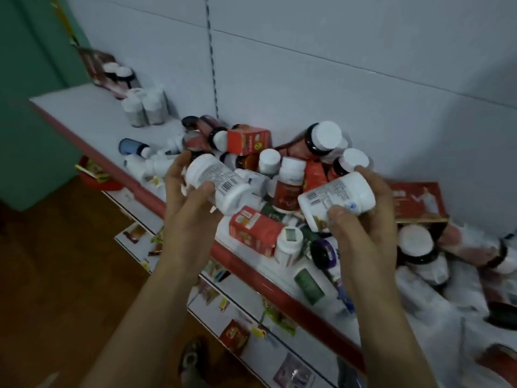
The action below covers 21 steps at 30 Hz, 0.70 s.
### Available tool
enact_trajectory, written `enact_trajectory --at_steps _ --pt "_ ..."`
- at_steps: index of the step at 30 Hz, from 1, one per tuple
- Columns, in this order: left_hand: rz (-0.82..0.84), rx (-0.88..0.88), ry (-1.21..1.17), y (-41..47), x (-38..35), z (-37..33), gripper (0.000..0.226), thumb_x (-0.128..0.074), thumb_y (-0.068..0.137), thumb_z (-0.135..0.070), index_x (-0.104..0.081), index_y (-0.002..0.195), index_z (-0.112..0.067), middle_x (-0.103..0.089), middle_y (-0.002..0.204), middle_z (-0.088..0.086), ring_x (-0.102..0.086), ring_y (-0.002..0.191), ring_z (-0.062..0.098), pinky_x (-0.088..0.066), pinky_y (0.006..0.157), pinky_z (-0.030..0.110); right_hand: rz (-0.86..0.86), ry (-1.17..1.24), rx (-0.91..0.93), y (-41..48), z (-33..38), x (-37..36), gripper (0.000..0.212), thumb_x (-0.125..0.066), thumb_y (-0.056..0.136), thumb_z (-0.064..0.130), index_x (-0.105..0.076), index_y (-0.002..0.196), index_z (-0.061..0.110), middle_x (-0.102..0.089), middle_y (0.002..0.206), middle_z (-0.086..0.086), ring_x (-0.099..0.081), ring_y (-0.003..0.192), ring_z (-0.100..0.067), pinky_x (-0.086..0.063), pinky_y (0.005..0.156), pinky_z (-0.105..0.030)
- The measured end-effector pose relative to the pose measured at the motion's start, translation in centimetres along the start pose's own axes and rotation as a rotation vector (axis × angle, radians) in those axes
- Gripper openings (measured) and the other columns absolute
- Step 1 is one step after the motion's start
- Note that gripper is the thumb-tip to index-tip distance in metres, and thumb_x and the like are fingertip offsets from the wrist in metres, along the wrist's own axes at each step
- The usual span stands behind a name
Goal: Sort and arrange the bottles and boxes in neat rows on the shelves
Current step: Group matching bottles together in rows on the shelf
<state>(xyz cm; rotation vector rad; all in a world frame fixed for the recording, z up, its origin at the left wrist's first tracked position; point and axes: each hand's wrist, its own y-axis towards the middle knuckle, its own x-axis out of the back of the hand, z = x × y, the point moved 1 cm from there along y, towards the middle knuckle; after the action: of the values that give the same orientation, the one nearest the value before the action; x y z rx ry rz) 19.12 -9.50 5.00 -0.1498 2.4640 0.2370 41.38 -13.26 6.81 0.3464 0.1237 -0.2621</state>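
Hard to make out: the right end of the white shelf with a red front edge (84, 113) is blurred, and the bottles there smear into pale shapes. Print on every label is too small to read. Cannot tell which end of either held bottle carries the cap.
Hidden: left hand (187, 200) has its fingers mostly behind its bottle; thumb shows in front. Both forearms cover parts of the lower shelves (268, 357).
Left bottle: white plastic bottle with a barcode label (218, 182), gripped by the left hand, held over the heap near the shelf's front edge.
Right bottle: second white plastic bottle with a barcode and a blue mark (335, 198), gripped by the right hand (363, 228), thumb on the label, fingers curled over the far end.
Axis: both lie sideways. Left bottle runs from the back-left down toward the front edge; right bottle runs from the front edge up toward the back-right.
Heap: mid-shelf jumble from back wall to front edge. Small red cardboard box (254, 233) lies at the front edge; another red box (249, 140) sits at the back; dark bottle with a white cap (324, 138) tops the pile; flat red carton (416, 203) lies by the back wall.
Left end: cluster of wrapped white bottles (145, 107), upright near the back edge, apart from the heap.
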Motion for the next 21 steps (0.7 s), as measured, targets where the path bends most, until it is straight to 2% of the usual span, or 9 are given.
enact_trajectory --at_steps 2,3,6,9,12,14,17,19,21 --pt "-0.059 -0.001 -0.027 2.7 3.3 -1.8 0.052 -0.057 0.089 -0.009 -0.049 0.138 -0.024 -0.06 0.129 0.01 -0.062 0.116 0.03 -0.049 0.096 0.045 0.017 0.022 -0.009 0.9 -1.1 -4.2 0.055 -0.07 0.086 0.008 -0.054 0.133 0.033 -0.065 0.122 -0.008 -0.067 0.107 -0.026 -0.057 0.088 -0.049" --pt "-0.077 -0.008 -0.031 4.2 5.0 -2.7 0.05 -0.057 0.088 -0.01 -0.05 0.137 -0.021 -0.062 0.126 0.01 -0.061 0.115 0.03 -0.047 0.098 0.045 0.024 0.019 0.008 1.2 -1.6 -6.5 0.057 -0.072 0.088 0.005 -0.053 0.134 0.033 -0.066 0.121 -0.006 -0.068 0.108 -0.025 -0.059 0.088 -0.048" --pt "-0.11 -0.029 -0.03 9.2 10.7 -5.4 0.041 -0.06 0.09 -0.012 -0.053 0.13 -0.02 -0.066 0.118 0.005 -0.062 0.113 0.027 -0.049 0.097 0.043 0.044 0.005 0.054 2.3 -3.8 -14.3 0.062 -0.067 0.092 -0.002 -0.048 0.138 0.034 -0.069 0.114 0.013 -0.07 0.104 -0.015 -0.059 0.082 -0.029" --pt "-0.147 -0.008 0.008 14.9 16.4 -8.6 0.03 -0.061 0.098 -0.014 -0.056 0.127 -0.02 -0.068 0.117 0.003 -0.065 0.11 0.024 -0.053 0.093 0.04 0.045 -0.068 0.03 4.1 -6.2 -22.5 0.045 -0.058 0.098 0.019 -0.046 0.141 0.029 -0.068 0.112 0.019 -0.068 0.103 -0.01 -0.059 0.084 -0.033" --pt "-0.248 0.009 0.111 20.9 21.5 -12.2 0.018 -0.058 0.102 -0.017 -0.062 0.118 -0.023 -0.072 0.113 0.0 -0.07 0.105 0.019 -0.056 0.091 0.04 0.045 -0.129 -0.012 7.0 -8.2 -29.7 0.037 -0.045 0.106 0.027 -0.044 0.143 0.025 -0.063 0.115 0.024 -0.064 0.104 0.001 -0.054 0.083 -0.02" --pt "-0.32 -0.001 0.273 25.1 24.1 -14.0 0.014 -0.06 0.102 -0.021 -0.065 0.114 -0.027 -0.072 0.114 -0.005 -0.071 0.105 0.014 -0.059 0.085 0.035 0.056 -0.176 -0.001 9.6 -9.4 -33.4 0.035 -0.044 0.107 0.03 -0.043 0.142 0.03 -0.059 0.128 0.011 -0.061 0.114 -0.004 -0.053 0.091 -0.024" --pt "-0.278 -0.057 0.587 31.4 27.7 -15.0 0.016 -0.064 0.1 -0.023 -0.065 0.115 -0.027 -0.068 0.112 -0.014 -0.07 0.103 0.009 -0.061 0.081 0.031 0.156 -0.492 0.012 14.7 -12.1 -38.1 0.04 -0.048 0.104 0.032 -0.042 0.144 0.03 -0.047 0.142 -0.001 -0.049 0.13 -0.015 -0.045 0.108 -0.038" --pt "-0.16 -0.11 0.825 35.3 29.6 -14.9 0.02 -0.07 0.095 -0.019 -0.062 0.113 -0.026 -0.064 0.11 -0.015 -0.065 0.099 0.006 -0.06 0.086 0.034 0.288 -0.713 -0.003 18.1 -14.3 -41.6 0.045 -0.059 0.1 0.029 -0.043 0.142 0.027 -0.049 0.136 -0.004 -0.051 0.121 -0.019 -0.047 0.102 -0.04" --pt "-0.026 -0.153 1.019 38.4 31.0 -13.9 0.027 -0.075 0.09 -0.017 -0.059 0.11 -0.026 -0.063 0.108 -0.01 -0.062 0.095 0.014 -0.057 0.085 0.036 0.418 -0.88 -0.021 20.7 -16.4 -45.0 0.046 -0.067 0.095 0.028 -0.044 0.135 0.024 -0.052 0.127 -0.006 -0.055 0.11 -0.025 -0.049 0.092 -0.041"
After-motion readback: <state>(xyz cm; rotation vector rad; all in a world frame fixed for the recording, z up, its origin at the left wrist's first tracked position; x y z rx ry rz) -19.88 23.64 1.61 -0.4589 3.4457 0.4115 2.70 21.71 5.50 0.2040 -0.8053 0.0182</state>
